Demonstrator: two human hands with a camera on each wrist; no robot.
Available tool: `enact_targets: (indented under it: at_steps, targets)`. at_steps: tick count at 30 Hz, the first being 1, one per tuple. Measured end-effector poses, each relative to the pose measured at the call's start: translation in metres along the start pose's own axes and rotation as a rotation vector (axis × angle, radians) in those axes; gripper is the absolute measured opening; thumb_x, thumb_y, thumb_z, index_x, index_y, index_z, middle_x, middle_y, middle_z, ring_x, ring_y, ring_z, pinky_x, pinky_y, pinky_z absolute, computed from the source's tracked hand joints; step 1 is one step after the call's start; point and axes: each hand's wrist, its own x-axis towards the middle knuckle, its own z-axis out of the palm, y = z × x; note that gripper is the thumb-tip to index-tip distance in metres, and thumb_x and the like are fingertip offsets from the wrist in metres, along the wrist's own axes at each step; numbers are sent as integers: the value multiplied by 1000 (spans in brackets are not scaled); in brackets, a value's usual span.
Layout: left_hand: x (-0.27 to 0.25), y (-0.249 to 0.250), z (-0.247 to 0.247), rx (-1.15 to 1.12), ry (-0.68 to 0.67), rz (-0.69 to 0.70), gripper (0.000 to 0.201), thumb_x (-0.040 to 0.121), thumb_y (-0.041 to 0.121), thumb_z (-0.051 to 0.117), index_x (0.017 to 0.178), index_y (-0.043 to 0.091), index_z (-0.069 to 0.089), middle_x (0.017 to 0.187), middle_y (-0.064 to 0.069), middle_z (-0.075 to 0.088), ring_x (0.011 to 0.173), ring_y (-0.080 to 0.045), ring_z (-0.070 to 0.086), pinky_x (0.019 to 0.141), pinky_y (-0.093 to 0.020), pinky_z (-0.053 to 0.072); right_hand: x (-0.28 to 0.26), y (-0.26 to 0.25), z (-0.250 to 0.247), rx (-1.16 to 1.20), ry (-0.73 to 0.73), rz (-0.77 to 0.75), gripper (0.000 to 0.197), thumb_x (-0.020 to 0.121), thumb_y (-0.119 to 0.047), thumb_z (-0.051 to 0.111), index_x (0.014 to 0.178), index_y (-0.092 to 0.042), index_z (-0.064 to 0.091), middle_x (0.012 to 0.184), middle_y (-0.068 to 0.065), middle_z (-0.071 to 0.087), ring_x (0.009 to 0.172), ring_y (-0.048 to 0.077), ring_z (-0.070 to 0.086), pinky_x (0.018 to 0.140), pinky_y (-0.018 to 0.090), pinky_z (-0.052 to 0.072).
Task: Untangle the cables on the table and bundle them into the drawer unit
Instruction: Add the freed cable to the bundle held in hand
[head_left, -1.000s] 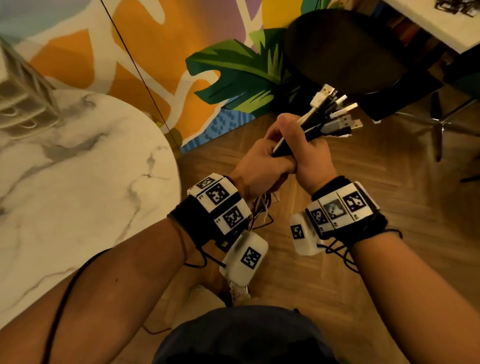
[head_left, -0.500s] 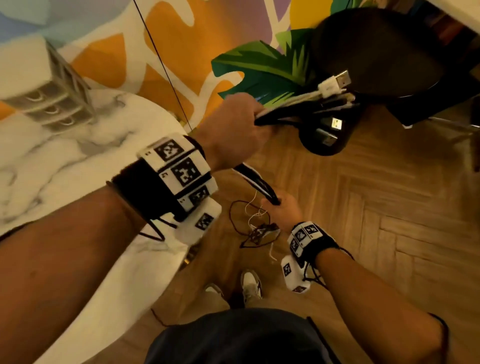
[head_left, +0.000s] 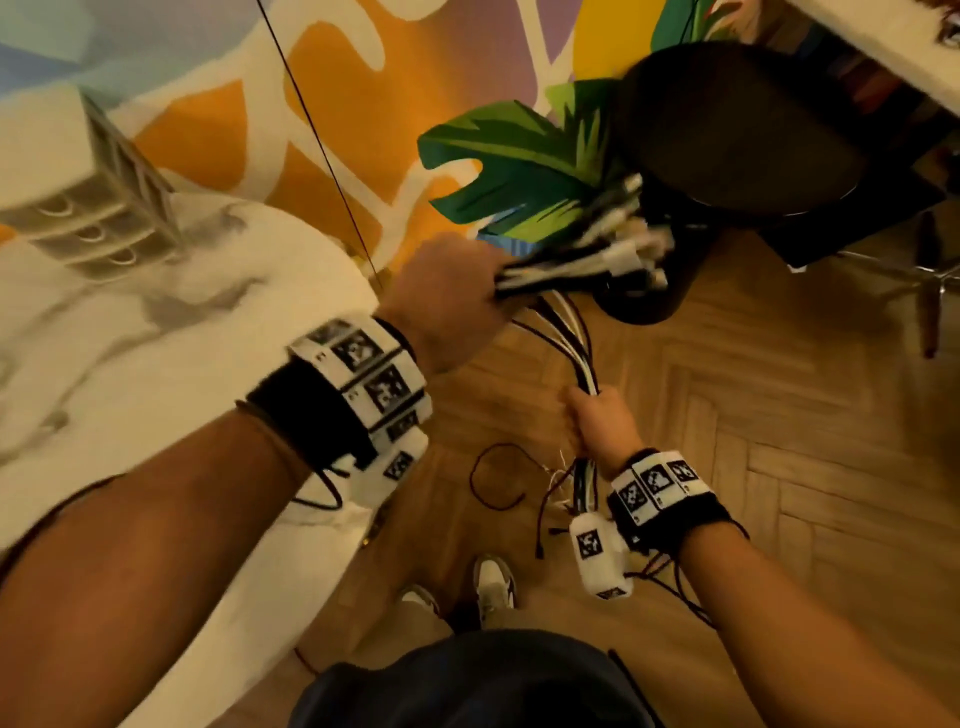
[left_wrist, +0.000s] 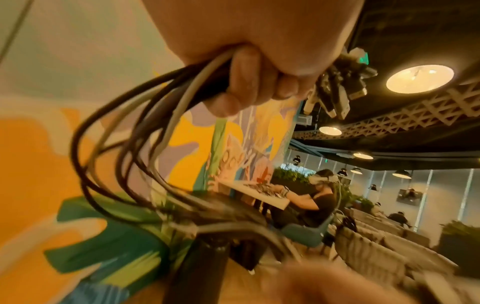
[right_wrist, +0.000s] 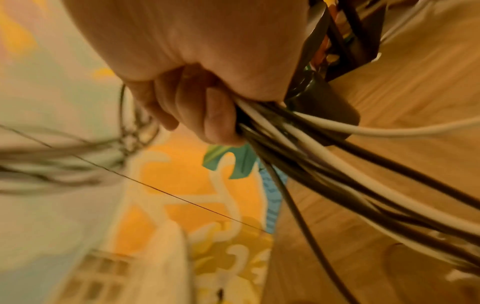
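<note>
My left hand (head_left: 447, 296) grips a bundle of black and white cables (head_left: 571, 343) just behind its plug ends (head_left: 618, 249), which fan out to the right over the floor. Lower down, my right hand (head_left: 597, 421) is closed around the same bundle, and loose thin ends (head_left: 566, 488) hang below it. In the left wrist view my left hand (left_wrist: 249, 82) clenches the cables (left_wrist: 124, 144), which loop downward, with the plugs (left_wrist: 337, 92) beyond the fist. The right wrist view shows my right hand (right_wrist: 202, 107) around the cables (right_wrist: 337, 164). The white drawer unit (head_left: 88, 208) stands on the marble table (head_left: 156, 389).
A dark round chair (head_left: 737, 130) stands just beyond the plugs, with another table edge (head_left: 883, 52) at top right. A thin black cord (head_left: 322, 150) runs down the painted wall. My shoes (head_left: 493, 582) stand on the wooden floor beside the table edge.
One second ago both hands held the bundle together near the plugs. My right hand has since slid down the cables, away from the left hand, which stays at the plug ends.
</note>
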Motion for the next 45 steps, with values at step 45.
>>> enact_targets:
  at_steps: [45]
  targets:
    - [59, 12, -54, -340, 533, -141, 31, 94, 32, 47, 67, 20, 54, 58, 2, 52, 51, -10, 47, 56, -22, 38, 60, 74, -51, 98, 121, 244, 43, 87, -35, 66, 56, -9, 52, 50, 4, 56, 52, 22, 58, 65, 35, 50]
